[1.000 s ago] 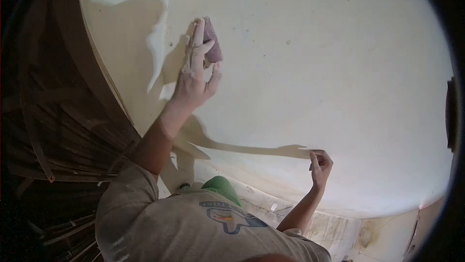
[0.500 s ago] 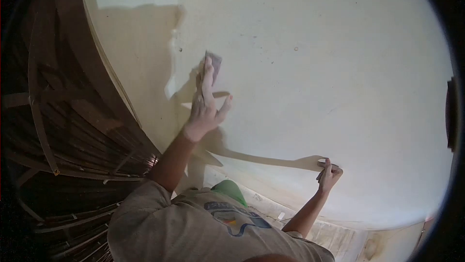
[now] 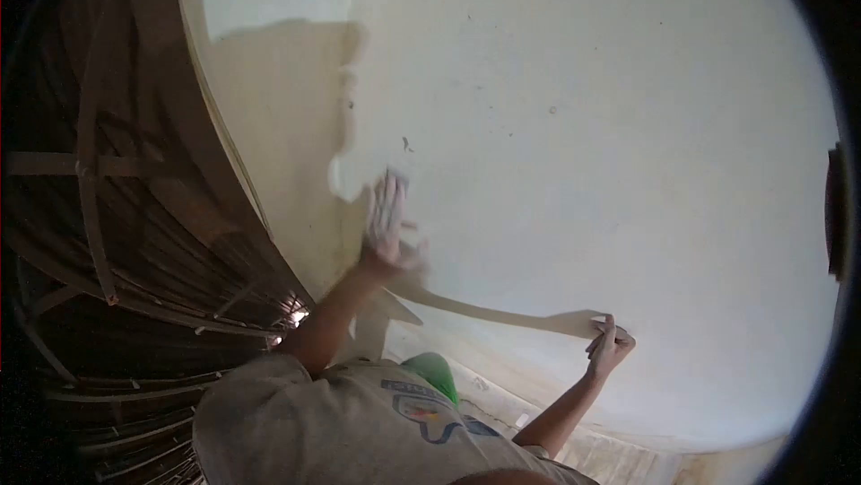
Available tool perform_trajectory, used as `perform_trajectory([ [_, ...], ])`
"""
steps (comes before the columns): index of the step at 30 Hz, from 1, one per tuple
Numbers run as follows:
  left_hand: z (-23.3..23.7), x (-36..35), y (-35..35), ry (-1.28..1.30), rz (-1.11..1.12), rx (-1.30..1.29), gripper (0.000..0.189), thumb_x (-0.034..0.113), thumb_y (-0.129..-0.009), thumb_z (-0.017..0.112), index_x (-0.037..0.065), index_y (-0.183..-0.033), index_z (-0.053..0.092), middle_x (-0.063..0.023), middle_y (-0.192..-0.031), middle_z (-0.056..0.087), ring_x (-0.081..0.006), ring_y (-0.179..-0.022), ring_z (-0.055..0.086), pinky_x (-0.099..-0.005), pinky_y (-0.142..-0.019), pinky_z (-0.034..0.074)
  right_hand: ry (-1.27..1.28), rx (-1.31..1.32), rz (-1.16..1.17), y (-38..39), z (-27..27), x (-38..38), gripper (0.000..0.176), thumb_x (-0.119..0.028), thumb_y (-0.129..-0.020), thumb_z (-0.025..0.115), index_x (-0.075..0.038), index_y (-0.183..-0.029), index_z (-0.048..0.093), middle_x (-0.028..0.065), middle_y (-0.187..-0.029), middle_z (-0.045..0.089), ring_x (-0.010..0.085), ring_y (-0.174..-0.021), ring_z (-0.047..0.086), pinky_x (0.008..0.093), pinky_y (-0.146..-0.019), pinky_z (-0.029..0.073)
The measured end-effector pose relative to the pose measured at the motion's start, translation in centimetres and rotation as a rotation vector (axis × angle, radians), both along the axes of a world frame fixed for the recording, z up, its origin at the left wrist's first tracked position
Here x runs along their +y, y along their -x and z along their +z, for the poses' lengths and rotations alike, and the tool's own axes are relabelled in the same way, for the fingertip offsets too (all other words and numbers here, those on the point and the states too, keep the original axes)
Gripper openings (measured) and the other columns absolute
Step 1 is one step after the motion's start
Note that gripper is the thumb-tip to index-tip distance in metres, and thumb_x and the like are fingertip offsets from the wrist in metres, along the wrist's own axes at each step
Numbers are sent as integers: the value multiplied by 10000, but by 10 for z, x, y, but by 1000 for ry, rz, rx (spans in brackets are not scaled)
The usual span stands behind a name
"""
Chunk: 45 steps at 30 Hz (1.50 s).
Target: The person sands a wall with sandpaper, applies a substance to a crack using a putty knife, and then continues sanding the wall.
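Note:
My left hand (image 3: 386, 220) lies flat against the pale wall (image 3: 538, 198), fingers pointing up and slightly blurred. Under its fingertips shows the edge of a grey-brown piece of sandpaper (image 3: 399, 177), pressed to the wall; the palm hides the rest. Pale dust coats the fingers. Lower right, my right hand (image 3: 610, 346) is closed close to the wall, with its fingers curled. A small dark thing seems to be in that grip, too small to name. Both arms cast long shadows on the wall.
Dark roof beams and sheeting (image 3: 117, 216) fill the left side, meeting the wall along a curved edge. Something green (image 3: 432, 373) shows past my shirt (image 3: 359, 422). Small dark marks (image 3: 406, 144) and a round spot (image 3: 552, 111) dot the wall. A dark object (image 3: 836, 216) stands at the right edge.
My left hand has slid down the wall with the sandpaper, exposing a dark mark above it. The right hand keeps its grip and shifts slightly lower in view; the whole view has moved a little.

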<state>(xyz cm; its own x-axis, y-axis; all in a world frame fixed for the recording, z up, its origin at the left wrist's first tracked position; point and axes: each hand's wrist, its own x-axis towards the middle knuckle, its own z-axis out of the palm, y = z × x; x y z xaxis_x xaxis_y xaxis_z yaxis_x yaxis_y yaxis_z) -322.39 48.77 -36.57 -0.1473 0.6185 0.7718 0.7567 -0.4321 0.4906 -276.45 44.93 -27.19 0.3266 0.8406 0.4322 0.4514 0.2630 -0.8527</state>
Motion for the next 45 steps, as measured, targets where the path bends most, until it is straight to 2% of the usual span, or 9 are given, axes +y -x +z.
perform_trajectory([
  [3, -38, -6, -15, 104, -4, -29, 1072, 478, -812, 689, -68, -1576, 171, -345, -1621, 179, -524, -1518, 109, -663, -1206, 45, 50, -15, -8, 1, 6, -2, 382, -204, -959, 697, 81, -708, 731, 30, -401, 482, 105, -308, 405, 259, -355, 282],
  [9, 195, 27, 22, -270, 209, 199, 1102, 593, -735, 699, -14, -1565, 303, -243, -1638, 263, -452, -1511, 242, -686, -1175, 105, 5, -53, -19, -2, -2, 2, 387, -213, -972, 679, 74, -720, 738, 20, -390, 455, 104, -309, 402, 271, -352, 282],
  [13, 252, 41, 28, -472, 178, 220, 1022, 582, -779, 671, 4, -1556, 344, -184, -1645, 296, -406, -1509, 283, -674, -1178, 121, -18, -130, -48, 2, -1, 1, 513, -309, -1017, 634, 78, -692, 719, 20, -386, 455, 91, -294, 380, 259, -331, 246],
  [22, -68, 13, -2, -111, 110, -35, 729, 294, -868, 596, -172, -1407, 443, -407, -1493, 384, -594, -1424, 305, -669, -1181, 165, 9, -12, 7, -2, -3, 2, 464, -246, -1004, 637, 81, -686, 718, 41, -392, 481, 115, -294, 408, 268, -335, 297],
  [30, 210, 51, 39, -462, 187, 184, 910, 465, -828, 640, -14, -1546, 354, -265, -1607, 325, -474, -1479, 308, -681, -1168, 148, -12, -46, -6, -8, -8, 2, 504, -286, -1010, 648, 51, -636, 685, 29, -376, 455, 98, -270, 364, 269, -316, 239],
  [34, 263, 51, 31, -563, 142, 196, 869, 394, -842, 624, 3, -1561, 333, -244, -1624, 305, -447, -1508, 268, -690, -1177, 111, 55, -12, -20, -1, 2, -2, 440, -237, -987, 672, 86, -691, 712, 40, -407, 484, 109, -307, 413, 269, -320, 284],
  [37, 203, 44, 23, -450, 97, 110, 865, 446, -860, 622, -24, -1539, 367, -251, -1604, 342, -475, -1469, 329, -661, -1176, 167, 13, -14, -46, -1, 1, -1, 426, -204, -979, 676, 75, -659, 704, 45, -411, 490, 112, -309, 415, 269, -327, 293],
  [43, -64, 2, -37, -48, 4, -81, 881, 394, -894, 592, -100, -1546, 265, -374, -1603, 204, -541, -1501, 171, -653, -1200, 64, -63, -32, -35, 2, -5, 6, 482, -239, -985, 664, 57, -606, 684, 21, -388, 441, 106, -293, 363, 277, -334, 247],
  [45, -35, 8, -29, -97, 12, -72, 905, 415, -893, 597, -110, -1545, 252, -381, -1602, 193, -545, -1502, 157, -653, -1197, 71, 11, -39, -79, 10, 8, -2, 431, -150, -966, 667, 55, -588, 680, 44, -408, 482, 112, -307, 388, 273, -359, 295],
])
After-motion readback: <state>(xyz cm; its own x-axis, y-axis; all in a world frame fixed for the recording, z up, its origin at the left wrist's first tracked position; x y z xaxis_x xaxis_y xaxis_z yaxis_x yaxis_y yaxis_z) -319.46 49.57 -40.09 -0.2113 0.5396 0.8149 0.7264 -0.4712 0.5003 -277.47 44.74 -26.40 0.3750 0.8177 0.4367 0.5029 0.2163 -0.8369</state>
